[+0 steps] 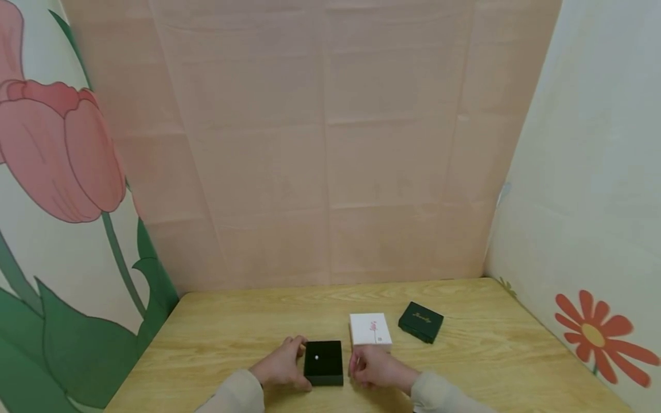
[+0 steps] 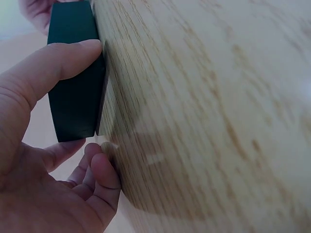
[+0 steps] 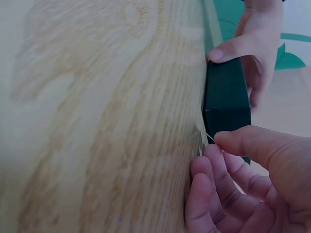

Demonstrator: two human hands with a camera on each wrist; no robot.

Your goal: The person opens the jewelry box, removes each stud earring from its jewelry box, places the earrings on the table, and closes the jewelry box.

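Observation:
A small dark green jewelry box (image 1: 324, 380) with a black inside stands on the wooden table, its lid off. One white pearl-like bead (image 1: 317, 357) sits on the left part of the black insert. My left hand (image 1: 281, 363) holds the box at its left side; in the left wrist view the thumb lies along one green side wall (image 2: 75, 107). Just right of the box, my right hand (image 1: 378, 367) pinches a small thing between thumb and index finger. Only a thin, pale pin (image 3: 209, 138) shows at the fingertips in the right wrist view; the rest is hidden.
A white square box (image 1: 369, 328) with pink lettering stands right behind my right hand. Further right and back lies a dark green lid (image 1: 420, 321) with gold lettering. The wooden table (image 1: 232, 321) ends at a pinkish backdrop, with flower-printed sheets on both sides.

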